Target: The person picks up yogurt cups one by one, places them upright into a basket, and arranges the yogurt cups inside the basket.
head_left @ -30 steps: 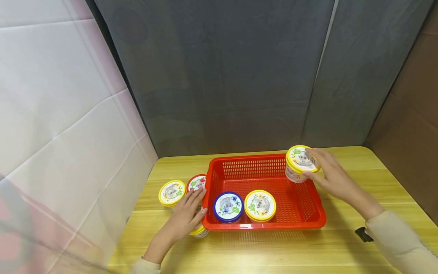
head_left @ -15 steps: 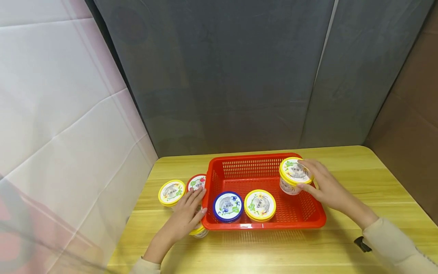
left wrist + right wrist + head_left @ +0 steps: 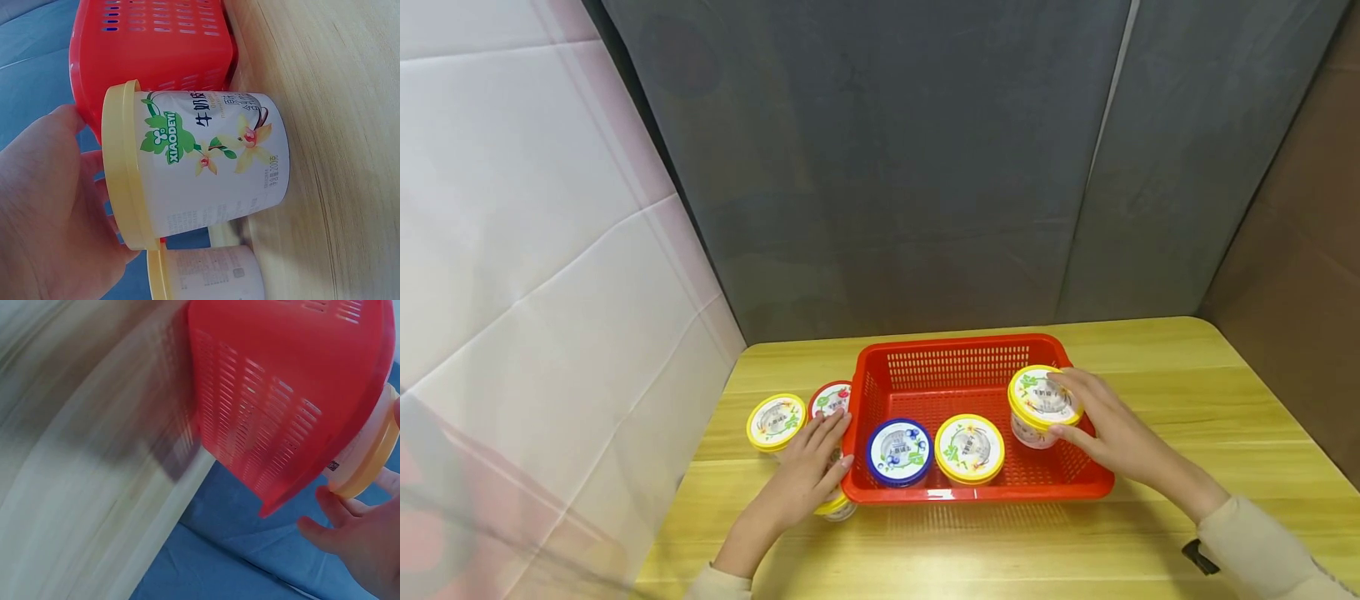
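Note:
My right hand point(image 3: 1112, 429) grips a yellow-lidded paper tub point(image 3: 1043, 395) by its lid, low inside the right part of the red plastic basket point(image 3: 955, 342). In the right wrist view this tub point(image 3: 365, 453) shows above the basket's rim. A blue-lidded tub point(image 3: 900, 452) and another yellow-lidded tub point(image 3: 970, 450) stand in the basket's front. My left hand point(image 3: 801, 471) lies with fairly straight fingers at the basket's left rim. Beneath that hand, a yellow-lidded tub point(image 3: 206, 156) fills the left wrist view, printed with flowers. Its lid sits right by the palm.
Left of the basket are a yellow-lidded tub point(image 3: 777, 422) and a red-lidded tub point(image 3: 831, 399), partly covered by hand and rim. All stands on a wooden table point(image 3: 955, 554). A grey panel point(image 3: 880, 183) closes off the back, with a white sheet point(image 3: 550, 250) at left.
My right hand has brought its tub down and slightly left, from over the basket's back right corner to inside the basket. The left hand has stayed put.

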A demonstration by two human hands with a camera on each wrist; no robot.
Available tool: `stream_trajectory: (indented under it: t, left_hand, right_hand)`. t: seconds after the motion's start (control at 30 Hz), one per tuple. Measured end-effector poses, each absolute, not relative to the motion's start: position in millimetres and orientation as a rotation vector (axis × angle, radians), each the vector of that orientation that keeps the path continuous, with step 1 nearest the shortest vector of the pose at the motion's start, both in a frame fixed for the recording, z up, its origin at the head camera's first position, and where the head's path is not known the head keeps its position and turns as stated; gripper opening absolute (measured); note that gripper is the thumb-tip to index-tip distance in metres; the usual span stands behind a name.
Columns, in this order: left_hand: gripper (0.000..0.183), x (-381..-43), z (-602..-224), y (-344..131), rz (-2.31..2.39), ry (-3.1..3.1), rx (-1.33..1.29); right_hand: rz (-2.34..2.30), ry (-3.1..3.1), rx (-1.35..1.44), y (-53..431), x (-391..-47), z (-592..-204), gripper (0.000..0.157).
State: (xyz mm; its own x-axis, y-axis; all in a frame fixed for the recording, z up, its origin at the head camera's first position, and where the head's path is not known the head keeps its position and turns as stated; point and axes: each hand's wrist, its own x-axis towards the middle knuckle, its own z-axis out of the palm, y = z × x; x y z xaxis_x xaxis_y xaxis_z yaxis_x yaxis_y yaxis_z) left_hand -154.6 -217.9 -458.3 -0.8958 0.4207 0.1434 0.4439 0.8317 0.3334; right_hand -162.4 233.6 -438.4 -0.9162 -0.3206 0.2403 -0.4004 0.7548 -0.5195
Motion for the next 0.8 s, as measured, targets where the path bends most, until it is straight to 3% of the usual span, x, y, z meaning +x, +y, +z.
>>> stream_trajectory:
  t: [0.8]
  left_hand:
    - [0.060,-156.9,-460.8,-218.1,-0.555,-2.931,-0.689]
  right_hand:
    - [0.759,-2.794,0.685,235.0,-151.5,-455.8,0.074]
